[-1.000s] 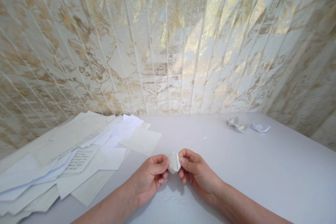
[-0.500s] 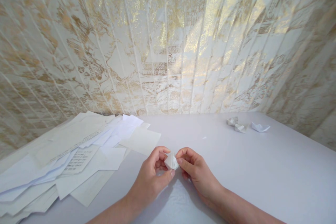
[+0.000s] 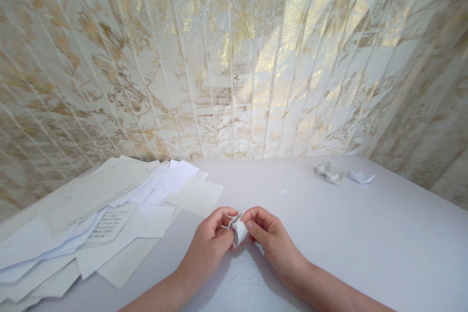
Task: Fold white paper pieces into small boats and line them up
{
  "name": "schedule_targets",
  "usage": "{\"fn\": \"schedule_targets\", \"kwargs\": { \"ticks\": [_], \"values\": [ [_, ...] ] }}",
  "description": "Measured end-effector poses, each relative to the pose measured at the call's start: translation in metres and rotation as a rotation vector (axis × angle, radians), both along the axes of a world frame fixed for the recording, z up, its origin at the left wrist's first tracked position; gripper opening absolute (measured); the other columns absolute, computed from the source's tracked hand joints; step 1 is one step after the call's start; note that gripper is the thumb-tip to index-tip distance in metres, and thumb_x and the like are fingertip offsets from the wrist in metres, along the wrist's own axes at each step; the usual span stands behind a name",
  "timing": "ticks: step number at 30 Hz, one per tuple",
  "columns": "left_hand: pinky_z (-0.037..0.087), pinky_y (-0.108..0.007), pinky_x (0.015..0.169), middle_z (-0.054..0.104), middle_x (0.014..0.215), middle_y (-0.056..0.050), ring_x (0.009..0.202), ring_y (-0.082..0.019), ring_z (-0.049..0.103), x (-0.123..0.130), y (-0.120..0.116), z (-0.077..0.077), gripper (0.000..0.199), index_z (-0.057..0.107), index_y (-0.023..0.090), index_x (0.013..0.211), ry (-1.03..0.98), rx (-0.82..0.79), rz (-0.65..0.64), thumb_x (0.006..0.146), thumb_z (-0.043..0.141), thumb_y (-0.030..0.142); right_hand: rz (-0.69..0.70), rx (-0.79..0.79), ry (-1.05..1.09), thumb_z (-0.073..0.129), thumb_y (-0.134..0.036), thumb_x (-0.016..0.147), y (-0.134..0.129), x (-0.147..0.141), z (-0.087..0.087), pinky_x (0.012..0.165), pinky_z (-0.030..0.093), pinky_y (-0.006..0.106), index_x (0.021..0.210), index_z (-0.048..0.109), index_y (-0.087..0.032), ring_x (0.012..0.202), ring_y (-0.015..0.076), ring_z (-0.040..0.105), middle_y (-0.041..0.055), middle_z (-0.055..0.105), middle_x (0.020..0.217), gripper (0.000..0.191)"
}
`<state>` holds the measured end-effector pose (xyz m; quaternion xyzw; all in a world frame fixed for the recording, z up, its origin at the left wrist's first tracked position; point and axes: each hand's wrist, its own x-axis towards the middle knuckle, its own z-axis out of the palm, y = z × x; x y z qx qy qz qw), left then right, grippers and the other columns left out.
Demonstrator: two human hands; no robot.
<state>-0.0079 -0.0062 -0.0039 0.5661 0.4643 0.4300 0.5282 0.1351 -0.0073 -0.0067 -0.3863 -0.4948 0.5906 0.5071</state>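
Note:
A small folded white paper piece (image 3: 239,232) is held between both hands above the white table, near the lower middle of the view. My left hand (image 3: 209,239) grips its left side, thumb in front and fingers curled behind. On the other side, my right hand (image 3: 272,233) pinches the paper's right edge between thumb and index finger. Several layers show along the paper's upper left edge. The other fingers of both hands are partly hidden.
Many loose paper sheets (image 3: 120,248) overlap on the table's left side. Crumpled or folded papers (image 3: 329,174) and a small folded white paper (image 3: 361,177) lie at the back right. A tiny scrap (image 3: 284,191) lies behind my hands. A patterned wall (image 3: 234,68) rises behind the table (image 3: 365,248).
The folded paper has turned and now shows a broader rounded face toward the camera. My left thumb has drawn back to the left, and my right fingers have shifted slightly over the paper.

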Motion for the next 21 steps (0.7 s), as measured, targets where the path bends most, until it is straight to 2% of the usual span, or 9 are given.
{"fn": "schedule_targets", "kwargs": {
  "ticks": [5, 7, 11, 16, 21],
  "values": [
    [0.041, -0.022, 0.056, 0.061, 0.077, 0.000, 0.060, -0.013, 0.053, -0.001, 0.001, -0.005, 0.021, 0.055, 0.017, 0.091, 0.021, 0.034, -0.009, 0.070, 0.060, 0.021, 0.057, 0.076, -0.097, 0.071, -0.033, 0.064, -0.003, 0.000, -0.006, 0.053, 0.034, 0.023, 0.081, 0.048, -0.018, 0.057, 0.0109, 0.045, -0.0042, 0.051, 0.065, 0.032],
    [0.040, -0.021, 0.054, 0.062, 0.080, 0.000, 0.060, -0.012, 0.054, 0.000, 0.001, -0.007, 0.025, 0.056, 0.017, 0.091, 0.014, 0.044, -0.020, 0.067, 0.060, 0.015, -0.012, 0.100, -0.217, 0.072, -0.026, 0.062, -0.004, -0.001, -0.007, 0.049, 0.032, 0.021, 0.081, 0.045, -0.020, 0.053, 0.0094, 0.040, -0.0071, 0.047, 0.062, 0.033],
    [0.040, -0.021, 0.054, 0.062, 0.077, 0.000, 0.059, -0.013, 0.055, 0.000, 0.002, -0.010, 0.023, 0.058, 0.018, 0.091, 0.025, 0.064, -0.016, 0.068, 0.059, 0.014, -0.111, 0.161, -0.392, 0.060, -0.020, 0.070, -0.007, -0.003, -0.004, 0.050, 0.034, 0.022, 0.076, 0.044, -0.020, 0.053, 0.0101, 0.041, -0.0070, 0.043, 0.058, 0.017],
    [0.038, -0.020, 0.051, 0.061, 0.078, 0.000, 0.057, -0.012, 0.055, 0.000, 0.002, -0.013, 0.023, 0.057, 0.019, 0.093, 0.034, 0.054, -0.021, 0.071, 0.062, 0.025, -0.087, 0.203, -0.428, 0.052, -0.018, 0.075, -0.009, -0.002, -0.003, 0.053, 0.039, 0.023, 0.081, 0.045, -0.020, 0.056, 0.0115, 0.049, -0.0038, 0.052, 0.066, 0.010],
    [0.038, -0.021, 0.053, 0.060, 0.078, -0.001, 0.060, -0.013, 0.055, 0.000, 0.003, -0.016, 0.024, 0.054, 0.017, 0.096, 0.030, 0.044, -0.037, 0.074, 0.059, 0.023, -0.061, 0.222, -0.392, 0.047, -0.014, 0.075, -0.010, -0.001, -0.002, 0.052, 0.040, 0.023, 0.085, 0.043, -0.021, 0.056, 0.0111, 0.053, -0.0030, 0.057, 0.071, 0.014]
  ]
}}
